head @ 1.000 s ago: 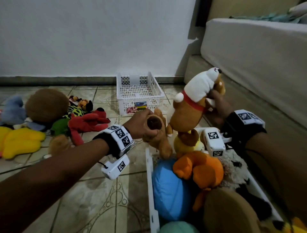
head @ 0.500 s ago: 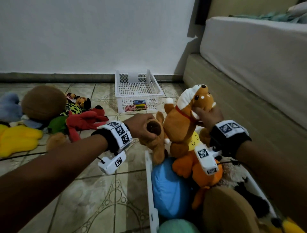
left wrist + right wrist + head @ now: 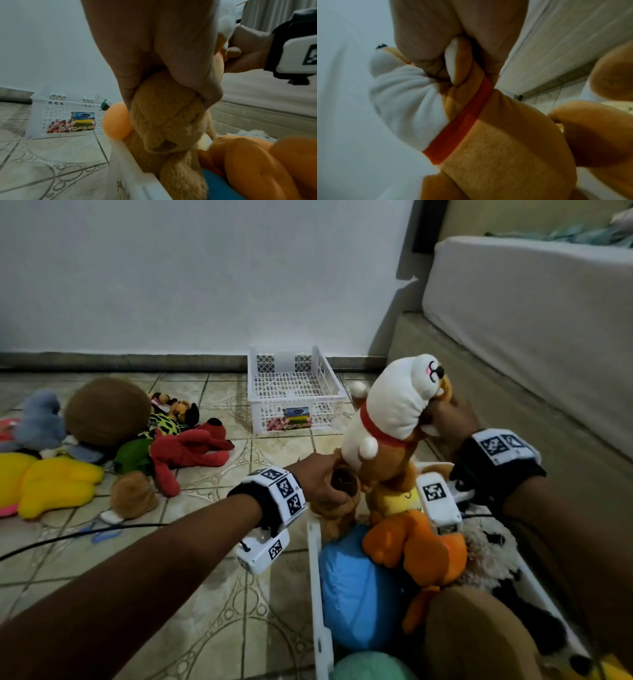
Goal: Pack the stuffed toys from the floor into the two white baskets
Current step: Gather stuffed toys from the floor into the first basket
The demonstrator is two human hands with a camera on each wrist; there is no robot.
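On the floor, head view: near basket (image 3: 317,594) at lower right, packed with plush; far basket (image 3: 294,392) by the wall, no toys seen in it
head, left hand (image 3: 320,479): curled round tan bear (image 3: 339,501) at near basket's far left corner
head, right hand (image 3: 445,422): grips head of brown dog toy (image 3: 387,440) with red collar, held above the near basket
head, loose toys: red plush (image 3: 188,448), yellow plush (image 3: 51,481), brown ball plush (image 3: 106,410) on tiles at left
left wrist, fingers (image 3: 188,60): pressed together, pinching tan bear's head; bear hangs over basket rim (image 3: 137,175), touching orange plush (image 3: 257,162)
right wrist, fingers (image 3: 426,40): pinching dog's ear fold; red collar (image 3: 462,121) just below
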